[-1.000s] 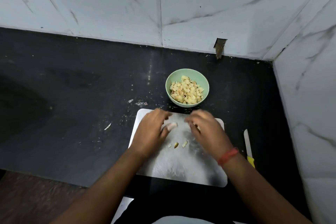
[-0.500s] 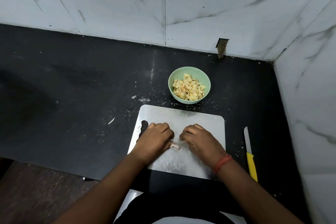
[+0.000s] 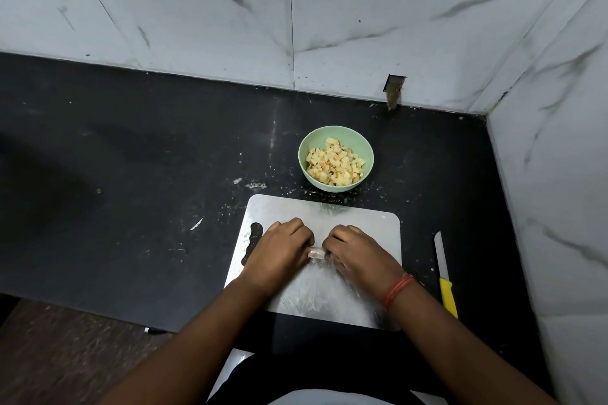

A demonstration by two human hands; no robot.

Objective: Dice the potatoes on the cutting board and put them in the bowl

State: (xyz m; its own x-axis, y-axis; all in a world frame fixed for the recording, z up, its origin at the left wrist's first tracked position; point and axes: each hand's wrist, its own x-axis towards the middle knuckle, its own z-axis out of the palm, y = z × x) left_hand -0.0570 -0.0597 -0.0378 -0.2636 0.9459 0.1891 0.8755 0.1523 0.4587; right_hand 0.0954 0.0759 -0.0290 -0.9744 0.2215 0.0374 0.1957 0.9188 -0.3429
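Observation:
A steel cutting board [image 3: 362, 223] lies on the black counter. My left hand [image 3: 279, 253] and my right hand [image 3: 355, 253] rest on its middle, knuckles up and fingers curled under, nearly touching. They are cupped together around the few loose potato pieces, which are hidden beneath them. Just beyond the board stands a green bowl [image 3: 335, 138] holding diced potato [image 3: 335, 163].
A yellow-handled knife [image 3: 444, 276] lies on the black counter [image 3: 131, 174] right of the board, blade pointing away. Small white scraps dot the counter left of the board. Marble-tiled walls close off the back and the right side.
Both hands drew back from the board's far edge to its middle and closed in over the loose pieces, which now lie hidden. In the last half second they barely moved.

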